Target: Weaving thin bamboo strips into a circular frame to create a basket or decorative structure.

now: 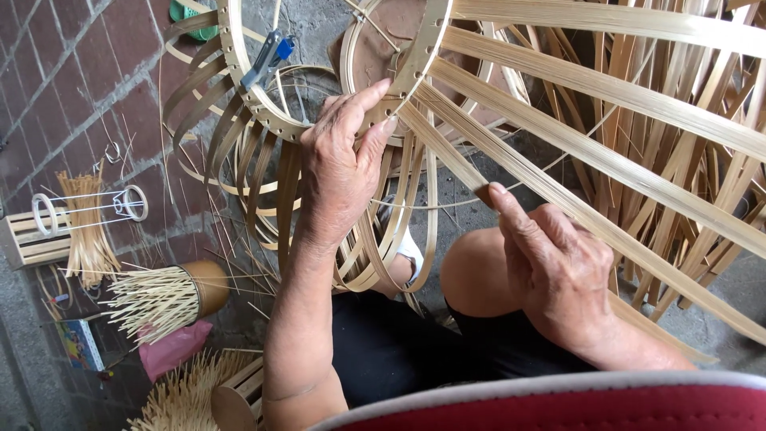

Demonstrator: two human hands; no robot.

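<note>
Left hand (339, 164) raised, thumb and fingers pinched shut (forearm extended upward); right hand (554, 267) lower, fingers curled closed.

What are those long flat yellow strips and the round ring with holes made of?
The long strips look like split bamboo: pale, matte, with fine lengthwise grain, and they bend without snapping. The ring with holes looks like thin bent wood or bamboo, smooth and tan; which one is hard to tell. The left hand grips it, and the right hand pinches one strip.
</note>
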